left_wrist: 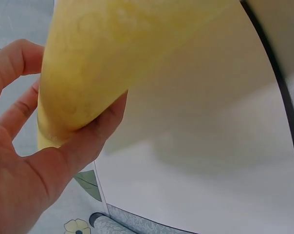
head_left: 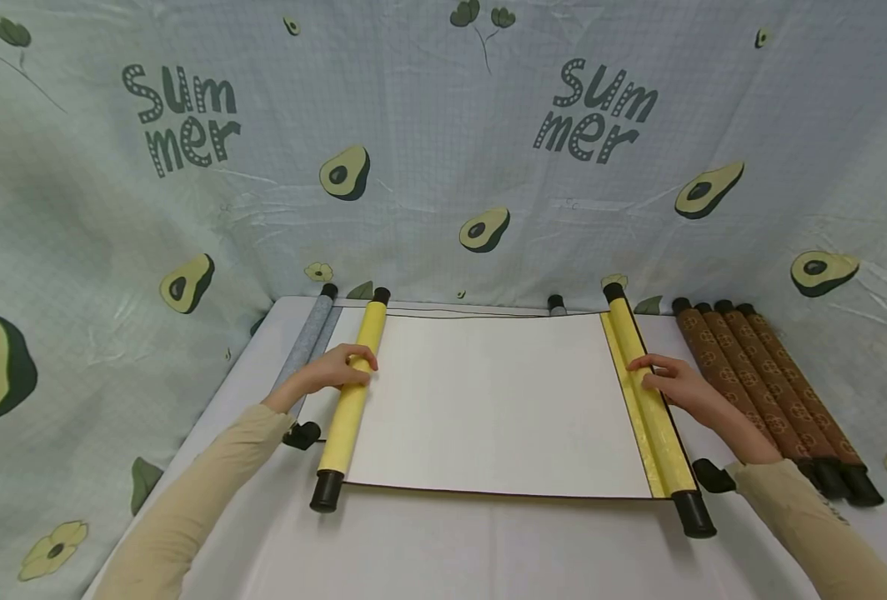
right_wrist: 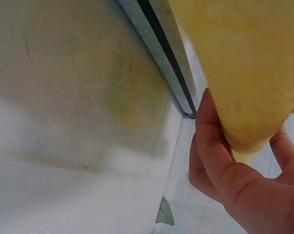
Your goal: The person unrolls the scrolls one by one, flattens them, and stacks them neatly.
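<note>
Head view first: there's a yellow scroll stretched partly open in the middle of the bench, white inside facing up. The left hand grips its left roll, and the right hand grips the right roll, both roughly halfway along. Each roll has black end caps, with the lower edge of the white sheet running dark between them. A grey scroll pokes out behind and to the left of the yellow one, partly covered by it. Over on the right, four brown scrolls lie side by side, well apart from the yellow one. Behind it all is a cloth with avocados and "summer" printed on it.

Left wrist cam: yeah, thumb is on one side of the yellow roll and fingers on the other, so that's a proper hold. White sheet runs off to the right, and the end of the grey scroll shows at the bottom.

Right wrist cam: same deal, digits on both sides of the yellow roll. There's a blue-grey strip with a black line just beside it, plus a pale, smudgy surface; can't tell which scroll that belongs to.
</note>
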`<state>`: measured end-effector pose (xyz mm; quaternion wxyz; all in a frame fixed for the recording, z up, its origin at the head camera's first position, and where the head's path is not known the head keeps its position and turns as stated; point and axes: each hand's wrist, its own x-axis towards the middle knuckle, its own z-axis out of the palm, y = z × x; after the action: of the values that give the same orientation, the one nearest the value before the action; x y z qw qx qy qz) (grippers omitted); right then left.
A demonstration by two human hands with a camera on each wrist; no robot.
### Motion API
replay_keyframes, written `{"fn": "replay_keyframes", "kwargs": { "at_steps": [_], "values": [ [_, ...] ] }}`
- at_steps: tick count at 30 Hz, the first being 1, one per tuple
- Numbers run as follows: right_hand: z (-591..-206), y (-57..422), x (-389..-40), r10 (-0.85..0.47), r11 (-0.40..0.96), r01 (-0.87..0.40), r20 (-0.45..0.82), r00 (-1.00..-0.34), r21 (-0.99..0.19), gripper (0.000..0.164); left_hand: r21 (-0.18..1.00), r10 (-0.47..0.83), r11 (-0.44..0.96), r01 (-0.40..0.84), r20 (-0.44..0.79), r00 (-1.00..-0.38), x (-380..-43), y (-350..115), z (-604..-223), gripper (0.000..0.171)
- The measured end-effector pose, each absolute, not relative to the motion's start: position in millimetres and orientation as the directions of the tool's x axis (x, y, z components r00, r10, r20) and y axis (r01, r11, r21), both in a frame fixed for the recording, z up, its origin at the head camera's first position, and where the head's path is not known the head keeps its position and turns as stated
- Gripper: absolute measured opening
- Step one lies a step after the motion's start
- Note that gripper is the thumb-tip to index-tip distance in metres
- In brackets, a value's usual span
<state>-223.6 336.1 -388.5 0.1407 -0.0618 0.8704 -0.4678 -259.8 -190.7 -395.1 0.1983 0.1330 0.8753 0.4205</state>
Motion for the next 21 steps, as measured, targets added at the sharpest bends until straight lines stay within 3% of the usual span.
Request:
{"fn": "replay_keyframes", "kwargs": {
  "at_steps": [8,15,21],
  "values": [
    [-395,336,-222,-0.21,0.6,-0.001,-0.157,-0.965,-0.8,0.05,0.778,0.345,0.627,0.041,-0.23,-0.91,-261,-192,-394,0.024],
    [-399,339,-220,-0.197,0.577,0.025,-0.169,-0.966,-0.816,0.046,0.767,0.367,0.637,0.071,-0.222,-0.903,-259,-193,-392,0.019],
    [-400,341,-219,-0.197,0.564,0.014,-0.151,-0.969,-0.825,0.045,0.759,0.363,0.639,0.124,-0.156,-0.919,-258,-192,-392,0.026]
  ]
}}
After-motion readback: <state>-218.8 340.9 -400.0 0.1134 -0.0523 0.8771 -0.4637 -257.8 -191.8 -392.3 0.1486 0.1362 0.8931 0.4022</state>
